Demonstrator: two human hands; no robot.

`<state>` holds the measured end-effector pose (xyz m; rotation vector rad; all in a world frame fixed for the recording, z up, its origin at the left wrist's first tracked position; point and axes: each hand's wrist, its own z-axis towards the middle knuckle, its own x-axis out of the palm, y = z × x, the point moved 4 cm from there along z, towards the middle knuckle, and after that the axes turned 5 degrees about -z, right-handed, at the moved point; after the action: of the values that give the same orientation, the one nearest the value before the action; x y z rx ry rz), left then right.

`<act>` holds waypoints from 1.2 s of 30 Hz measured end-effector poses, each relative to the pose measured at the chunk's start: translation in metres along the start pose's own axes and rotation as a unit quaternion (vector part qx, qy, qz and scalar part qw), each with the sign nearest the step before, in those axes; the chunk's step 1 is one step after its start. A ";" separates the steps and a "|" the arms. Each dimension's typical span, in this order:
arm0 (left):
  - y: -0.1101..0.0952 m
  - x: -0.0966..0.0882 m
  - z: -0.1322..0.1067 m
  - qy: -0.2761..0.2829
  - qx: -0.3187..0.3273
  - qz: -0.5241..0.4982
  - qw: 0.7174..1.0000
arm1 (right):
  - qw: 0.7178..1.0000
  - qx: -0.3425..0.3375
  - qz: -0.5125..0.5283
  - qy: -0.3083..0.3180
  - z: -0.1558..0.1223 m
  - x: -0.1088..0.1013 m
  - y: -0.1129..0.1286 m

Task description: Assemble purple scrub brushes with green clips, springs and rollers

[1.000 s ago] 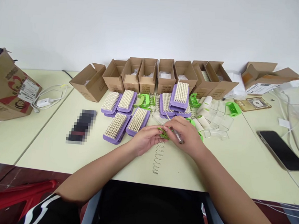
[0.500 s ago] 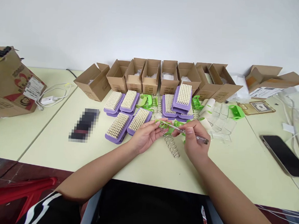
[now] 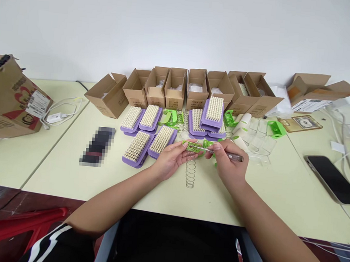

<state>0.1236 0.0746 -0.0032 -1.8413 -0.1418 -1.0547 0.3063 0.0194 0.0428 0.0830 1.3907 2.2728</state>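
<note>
My left hand [image 3: 173, 158] is closed on a green plastic part [image 3: 195, 147], thumb on top. A metal coil spring [image 3: 190, 173] hangs below that part, toward the table's front edge. In my right hand [image 3: 229, 161] I grip a screwdriver [image 3: 236, 157] with a clear handle. Its thin shaft points left and its tip meets the green part; the exact contact is too small to make out. Just behind my hands lie more green pieces [image 3: 208, 143], partly hidden by my fingers.
Purple blocks with cream pegs [image 3: 137, 146] lie left and behind my hands. Open cardboard boxes [image 3: 176, 88] line the wall. White rollers [image 3: 242, 124], clear plastic pieces [image 3: 266, 144] and a phone [image 3: 334, 180] are on the right. A large carton [image 3: 14, 98] stands far left.
The spring has swung from slanting down-right to hanging nearly straight down. The green part has turned to show more of its face, and the screwdriver lies flatter.
</note>
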 end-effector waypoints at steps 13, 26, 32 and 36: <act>-0.006 -0.002 0.000 -0.009 -0.008 -0.025 1.000 | 0.998 -0.029 0.039 -0.032 -0.002 0.003 -0.006; -0.006 0.003 0.000 -0.017 -0.011 -0.026 0.999 | 0.998 0.024 0.055 0.010 0.002 0.014 -0.012; -0.004 0.004 -0.002 -0.050 -0.013 -0.031 0.998 | 0.987 -0.108 -0.088 0.076 0.002 0.024 -0.001; -0.006 0.004 -0.002 -0.053 -0.006 -0.034 0.998 | 0.963 -0.156 -0.178 0.129 0.004 0.024 0.003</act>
<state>0.1222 0.0751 0.0041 -1.9156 -0.2617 -1.0067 0.2846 0.0320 0.0430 -0.5406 1.0416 2.2108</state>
